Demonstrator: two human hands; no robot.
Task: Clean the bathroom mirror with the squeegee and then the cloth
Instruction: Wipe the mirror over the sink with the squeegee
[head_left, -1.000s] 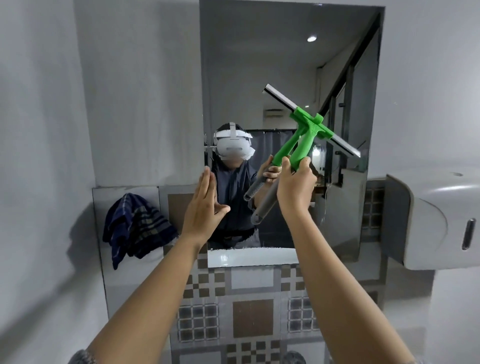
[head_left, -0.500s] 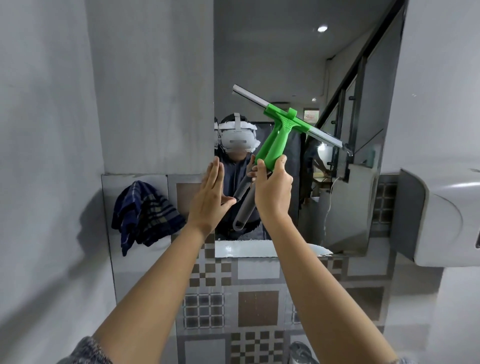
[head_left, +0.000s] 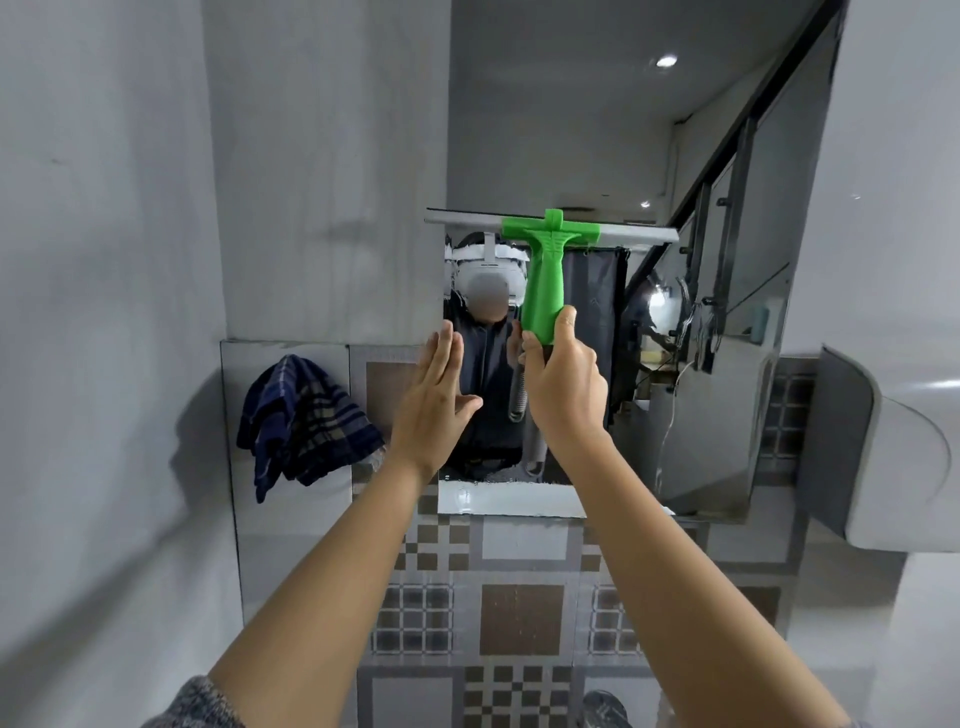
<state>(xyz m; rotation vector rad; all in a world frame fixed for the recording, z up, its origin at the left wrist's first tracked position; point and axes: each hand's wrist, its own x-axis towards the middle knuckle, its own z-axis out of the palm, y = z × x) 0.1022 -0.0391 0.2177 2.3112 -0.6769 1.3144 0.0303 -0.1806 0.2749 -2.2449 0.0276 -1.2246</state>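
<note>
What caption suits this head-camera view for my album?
Right hand grips a green plastic squeegee at the wall mirror; left hand open beside it; blue checked cloth hangs left.

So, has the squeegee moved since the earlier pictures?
Yes. The squeegee has turned from tilted to level and shifted left across the mirror. Its blade's left end now reaches the mirror's left edge.

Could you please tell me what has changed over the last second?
The right hand swung the squeegee from a slant to nearly level and shifted it left, its blade end now at the left edge of the mirror. Its grip on the handle is unchanged, the left hand stays open and flat, and the cloth still hangs on the wall.
</note>
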